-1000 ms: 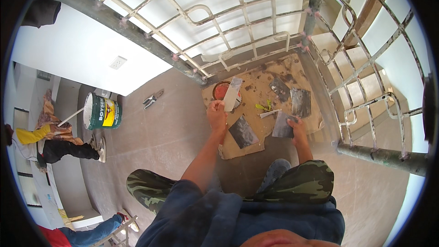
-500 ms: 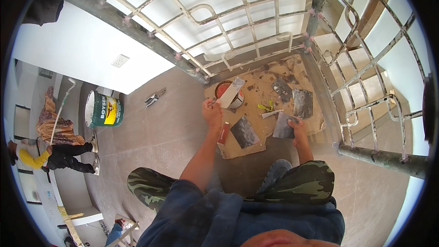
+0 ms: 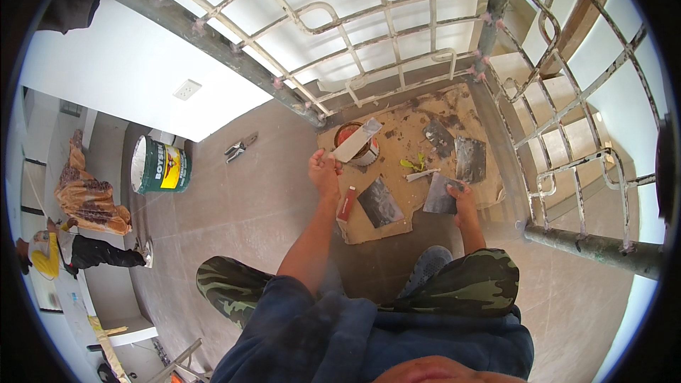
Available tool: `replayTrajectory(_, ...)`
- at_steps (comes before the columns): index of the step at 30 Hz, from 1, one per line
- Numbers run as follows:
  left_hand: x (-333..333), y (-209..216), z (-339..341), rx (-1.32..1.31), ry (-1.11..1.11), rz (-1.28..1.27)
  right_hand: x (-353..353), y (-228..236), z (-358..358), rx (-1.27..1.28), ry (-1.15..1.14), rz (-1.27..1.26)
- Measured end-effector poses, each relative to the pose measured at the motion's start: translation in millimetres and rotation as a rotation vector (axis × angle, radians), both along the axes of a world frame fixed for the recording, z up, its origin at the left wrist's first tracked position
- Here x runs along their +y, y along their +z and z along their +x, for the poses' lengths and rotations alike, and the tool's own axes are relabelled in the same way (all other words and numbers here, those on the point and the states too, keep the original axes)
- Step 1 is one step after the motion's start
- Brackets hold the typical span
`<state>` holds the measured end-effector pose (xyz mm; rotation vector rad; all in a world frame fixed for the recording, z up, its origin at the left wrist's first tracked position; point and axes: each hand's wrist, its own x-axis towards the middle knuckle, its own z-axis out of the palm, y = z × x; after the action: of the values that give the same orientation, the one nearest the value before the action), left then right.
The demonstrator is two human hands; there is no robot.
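My left hand (image 3: 324,174) is closed around the near end of a pale flat spreader (image 3: 357,140). The spreader's far end, smeared grey, lies over an open round can (image 3: 366,154) with a reddish inside. My right hand (image 3: 464,206) grips the edge of a grey-smeared square plate (image 3: 440,195), its thumb on top. Under these spreads a stained cardboard sheet (image 3: 418,124). On it are other dark smeared squares (image 3: 381,203), a small red-and-white box (image 3: 347,203), a yellow-green bit (image 3: 413,164) and a white strip (image 3: 423,175).
White metal grilles on green posts (image 3: 383,7) close off the far and right sides. Pliers-like tool (image 3: 241,147) lies on the tiled floor. A dark green bucket (image 3: 162,165) stands at the left, with a person (image 3: 92,250) in yellow and black beyond it.
My left hand has shifted slightly left and up with the spreader, which now lies lower over the can. The right hand has stayed put. At far left the other person has moved.
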<state>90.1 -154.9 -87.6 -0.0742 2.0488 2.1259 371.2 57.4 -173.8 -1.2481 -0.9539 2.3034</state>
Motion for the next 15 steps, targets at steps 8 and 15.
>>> replayTrajectory(8,-37,-38,14,0.046,0.016,-0.483,0,-1,1,-0.076,0.005,0.061)
replayTrajectory(15,-75,-60,87,0.415,-0.385,-1.326,-6,9,-2,-0.061,-0.008,0.059)
